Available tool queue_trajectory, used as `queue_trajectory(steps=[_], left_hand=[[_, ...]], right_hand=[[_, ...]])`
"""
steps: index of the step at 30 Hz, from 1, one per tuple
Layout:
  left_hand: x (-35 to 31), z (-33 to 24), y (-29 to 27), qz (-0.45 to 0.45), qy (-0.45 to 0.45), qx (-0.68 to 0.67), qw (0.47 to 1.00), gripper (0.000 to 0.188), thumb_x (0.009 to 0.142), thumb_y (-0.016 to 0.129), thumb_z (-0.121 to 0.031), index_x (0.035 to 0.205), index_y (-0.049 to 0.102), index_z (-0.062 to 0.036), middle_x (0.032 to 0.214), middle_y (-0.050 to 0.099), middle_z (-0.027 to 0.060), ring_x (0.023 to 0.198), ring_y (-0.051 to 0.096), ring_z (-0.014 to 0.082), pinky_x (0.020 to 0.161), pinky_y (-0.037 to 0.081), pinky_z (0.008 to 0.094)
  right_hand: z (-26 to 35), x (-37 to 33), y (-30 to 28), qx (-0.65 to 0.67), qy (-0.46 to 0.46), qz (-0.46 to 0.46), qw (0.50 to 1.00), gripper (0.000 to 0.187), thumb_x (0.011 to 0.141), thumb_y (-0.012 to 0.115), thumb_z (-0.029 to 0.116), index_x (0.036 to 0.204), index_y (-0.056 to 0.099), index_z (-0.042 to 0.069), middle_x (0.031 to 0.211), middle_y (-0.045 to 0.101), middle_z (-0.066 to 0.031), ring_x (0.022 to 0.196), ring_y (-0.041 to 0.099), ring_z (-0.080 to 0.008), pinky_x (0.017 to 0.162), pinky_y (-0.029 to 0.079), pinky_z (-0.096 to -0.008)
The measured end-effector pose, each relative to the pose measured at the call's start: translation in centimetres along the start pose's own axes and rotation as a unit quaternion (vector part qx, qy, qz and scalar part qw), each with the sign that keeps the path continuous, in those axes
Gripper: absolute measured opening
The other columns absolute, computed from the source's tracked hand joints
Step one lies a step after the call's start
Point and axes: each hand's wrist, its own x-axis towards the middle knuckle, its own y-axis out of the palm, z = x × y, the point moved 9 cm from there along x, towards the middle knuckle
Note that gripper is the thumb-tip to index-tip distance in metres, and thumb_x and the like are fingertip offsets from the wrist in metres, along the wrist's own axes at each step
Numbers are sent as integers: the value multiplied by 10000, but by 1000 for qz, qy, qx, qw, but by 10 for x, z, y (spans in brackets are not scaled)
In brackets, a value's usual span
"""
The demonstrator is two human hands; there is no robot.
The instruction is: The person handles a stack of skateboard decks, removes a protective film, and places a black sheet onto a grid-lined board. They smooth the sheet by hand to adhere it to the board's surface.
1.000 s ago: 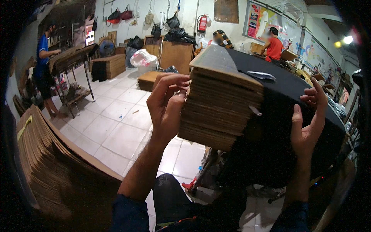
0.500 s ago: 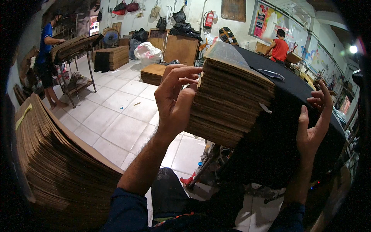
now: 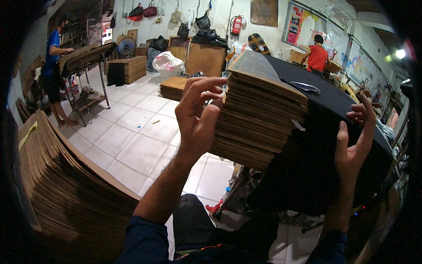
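A tall stack of thin brown boards [image 3: 259,119] stands at the near left end of a table, with a greyish see-through sheet [image 3: 255,66] on its top. My left hand [image 3: 195,119] is raised at the left side of this stack, fingers bent and apart, fingertips close to the board edges; whether they touch cannot be made out. Black cloth [image 3: 329,110] covers the table and hangs down its front. Over the cloth's right part my right hand [image 3: 357,141] is held up with fingers spread and nothing in it. A folded white paper [image 3: 305,87] lies on the cloth beside the stack.
At my left rises another big stack of brown boards [image 3: 66,185] with a yellow strip on it. A person in blue [image 3: 53,48] stands at a rack [image 3: 85,57] far left; another in red [image 3: 317,57] is beyond the table. Lower brown stacks [image 3: 132,68] sit on the tiled floor [image 3: 132,127].
The view has tilted slightly, so the table and stack sit a little lower and further left. Both hands keep nearly the same pose.
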Motion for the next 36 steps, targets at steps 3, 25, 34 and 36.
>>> queue_trajectory(steps=[3,25,34,36], left_hand=[[-1,-2,1,-2,5,20,1000,420,883,524,-10,1276,666,41,1178,621,128,1063,638,171,955,549,342],[9,7,8,82,5,27,996,546,780,584,-65,1325,558,-45,1375,629,208,1332,574,288,1130,405,464],[4,8,8,75,4,-1,997,649,781,593,-95,1421,532,-6,1387,606,199,1309,554,275,1168,382,453],[4,7,9,78,9,6,997,651,780,594,-95,1423,546,-4,1385,606,192,1305,551,273,1172,381,452]], right_hand=[[1,0,0,6,1,-2,1000,655,895,618,21,1539,497,40,1225,599,-144,1047,586,-215,991,469,-378],[-1,0,2,3,16,0,1000,671,887,616,16,1544,485,35,1243,591,-142,1055,577,-211,1005,454,-388],[-2,-1,2,-2,9,0,1000,667,896,620,26,1548,476,31,1246,594,-142,1056,581,-213,998,458,-386],[-2,-1,2,0,11,-1,1000,663,899,617,30,1547,477,31,1244,592,-143,1055,581,-213,995,460,-386]])
